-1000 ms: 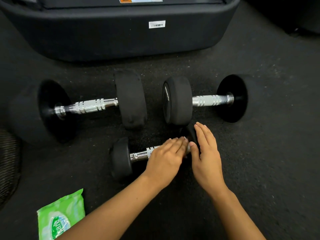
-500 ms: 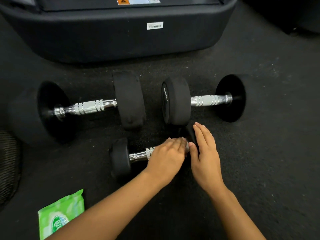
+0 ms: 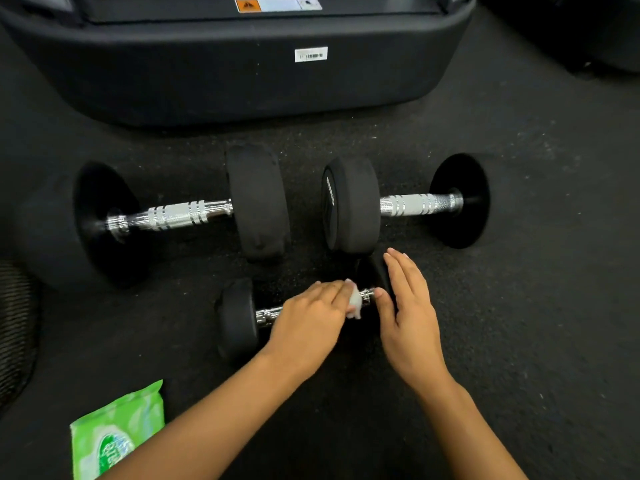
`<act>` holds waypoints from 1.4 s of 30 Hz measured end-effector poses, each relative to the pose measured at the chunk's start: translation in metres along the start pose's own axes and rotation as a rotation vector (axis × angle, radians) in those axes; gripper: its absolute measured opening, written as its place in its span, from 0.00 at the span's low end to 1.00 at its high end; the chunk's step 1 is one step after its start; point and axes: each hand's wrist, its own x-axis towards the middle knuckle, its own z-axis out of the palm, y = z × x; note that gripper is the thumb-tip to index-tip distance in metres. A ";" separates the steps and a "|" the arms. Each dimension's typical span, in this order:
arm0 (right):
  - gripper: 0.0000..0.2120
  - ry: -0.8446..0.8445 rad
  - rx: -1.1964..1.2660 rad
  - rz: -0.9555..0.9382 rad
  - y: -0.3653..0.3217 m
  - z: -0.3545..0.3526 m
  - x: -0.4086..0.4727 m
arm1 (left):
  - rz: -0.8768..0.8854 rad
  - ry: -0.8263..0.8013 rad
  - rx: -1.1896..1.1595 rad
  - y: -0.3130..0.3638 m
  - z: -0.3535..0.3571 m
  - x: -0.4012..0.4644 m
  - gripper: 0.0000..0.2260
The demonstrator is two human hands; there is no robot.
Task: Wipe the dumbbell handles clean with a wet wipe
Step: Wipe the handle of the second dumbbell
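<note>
A small black dumbbell (image 3: pixel 237 318) lies on the dark floor in front of me, its chrome handle running left to right. My left hand (image 3: pixel 308 320) lies over the handle and holds a white wet wipe (image 3: pixel 355 303) against it; the wipe peeks out past my fingertips. My right hand (image 3: pixel 407 306) rests with straight fingers on the dumbbell's right weight, which it mostly hides. Two larger dumbbells lie behind: one at the left (image 3: pixel 173 214) and one at the right (image 3: pixel 419 204), both with bare chrome handles.
A green pack of wet wipes (image 3: pixel 116 434) lies on the floor at the lower left. A large black machine base (image 3: pixel 242 71) stands across the back. A dark ribbed object (image 3: pixel 14 327) sits at the left edge.
My left hand has slid a little to the left along the small dumbbell's handle, and the white wipe now shows at its fingertips. My right hand has stayed on the right weight.
</note>
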 end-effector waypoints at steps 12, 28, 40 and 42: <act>0.23 -0.010 0.002 -0.011 0.002 -0.001 0.000 | 0.107 0.016 0.035 0.008 0.011 0.000 0.18; 0.23 0.016 -0.004 -0.024 0.004 0.002 -0.001 | 0.058 0.032 0.044 0.011 0.011 0.002 0.18; 0.23 -0.004 0.008 0.006 0.003 0.001 -0.001 | 0.000 0.042 -0.091 0.004 0.013 -0.004 0.18; 0.23 -0.007 0.000 0.012 0.002 0.002 0.000 | 0.034 0.017 -0.099 0.009 0.014 0.006 0.17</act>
